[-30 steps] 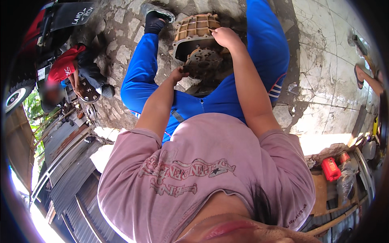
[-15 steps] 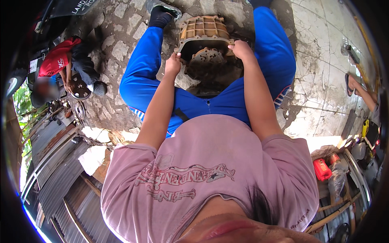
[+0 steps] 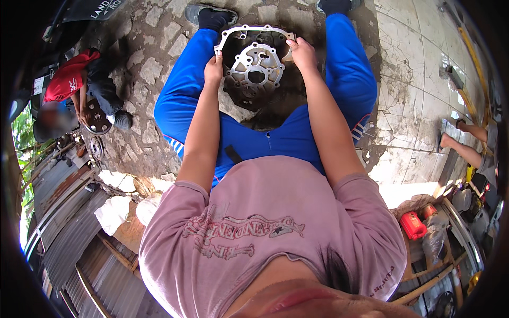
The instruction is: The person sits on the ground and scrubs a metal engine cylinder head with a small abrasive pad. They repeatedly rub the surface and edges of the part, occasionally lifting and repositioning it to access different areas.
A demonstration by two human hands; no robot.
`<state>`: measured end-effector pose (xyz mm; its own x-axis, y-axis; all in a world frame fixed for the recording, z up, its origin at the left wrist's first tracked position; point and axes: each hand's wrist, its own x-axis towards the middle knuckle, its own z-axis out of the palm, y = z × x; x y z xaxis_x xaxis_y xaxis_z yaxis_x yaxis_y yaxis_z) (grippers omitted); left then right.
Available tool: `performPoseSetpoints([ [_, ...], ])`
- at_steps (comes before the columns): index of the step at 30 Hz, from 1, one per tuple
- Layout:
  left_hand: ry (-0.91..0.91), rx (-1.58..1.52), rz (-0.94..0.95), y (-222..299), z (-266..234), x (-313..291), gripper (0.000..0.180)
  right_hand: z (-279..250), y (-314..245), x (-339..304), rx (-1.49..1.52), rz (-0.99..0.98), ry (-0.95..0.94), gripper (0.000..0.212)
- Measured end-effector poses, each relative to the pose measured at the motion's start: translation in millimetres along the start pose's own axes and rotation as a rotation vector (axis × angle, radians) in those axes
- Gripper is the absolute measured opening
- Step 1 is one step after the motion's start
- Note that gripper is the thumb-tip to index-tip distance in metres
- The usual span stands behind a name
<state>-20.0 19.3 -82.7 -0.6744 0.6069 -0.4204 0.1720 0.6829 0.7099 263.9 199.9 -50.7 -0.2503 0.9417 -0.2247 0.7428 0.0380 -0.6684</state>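
Between my knees is a cast metal gearbox housing (image 3: 246, 28), its silver, bolt-holed flange facing up at me. Inside its dark opening shows a lighter metal plate (image 3: 272, 67) with a round hole and several bolt bosses; whether the two are one piece I cannot tell. My left hand (image 3: 213, 70) is closed on the flange's left end, thumb on top. At the right end my right hand (image 3: 303, 55) grips the rim likewise. Most of the fingers are hidden beneath the metal, and shadow covers the housing's lower part.
My blue-trousered legs flank the housing on stone paving (image 3: 154, 66). At left, a person in a red shirt (image 3: 64, 79) bends over a round metal disc (image 3: 98, 117). Another person's bare legs (image 3: 464, 148) show at far right, near a red container (image 3: 413, 225).
The housing has tilted in my hands: its brown ribbed outside has turned out of sight, and its flange and inner plate now face me. Both hands still grip it. At right, the other person's legs shifted.
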Motion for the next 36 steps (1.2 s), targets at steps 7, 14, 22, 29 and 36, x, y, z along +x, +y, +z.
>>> performPoseSetpoints([
  [7,-0.050,-0.008,-0.082,-19,-19,-12,0.069,15,-14,35,0.054,-0.058,0.089,0.049],
  [14,-0.599,-0.004,-0.409,-8,-39,-65,0.067,29,0,58,0.116,-0.016,0.111,0.050],
  [22,-0.243,-0.064,-0.263,-40,-9,-80,0.066,31,-5,50,0.212,0.000,0.126,0.047],
  [29,0.179,-0.006,-0.004,-75,2,-59,0.051,24,-9,44,0.248,0.034,0.101,0.044],
  [36,0.188,0.026,0.024,-64,-12,-38,0.050,22,-8,44,0.330,0.079,0.050,0.043],
])
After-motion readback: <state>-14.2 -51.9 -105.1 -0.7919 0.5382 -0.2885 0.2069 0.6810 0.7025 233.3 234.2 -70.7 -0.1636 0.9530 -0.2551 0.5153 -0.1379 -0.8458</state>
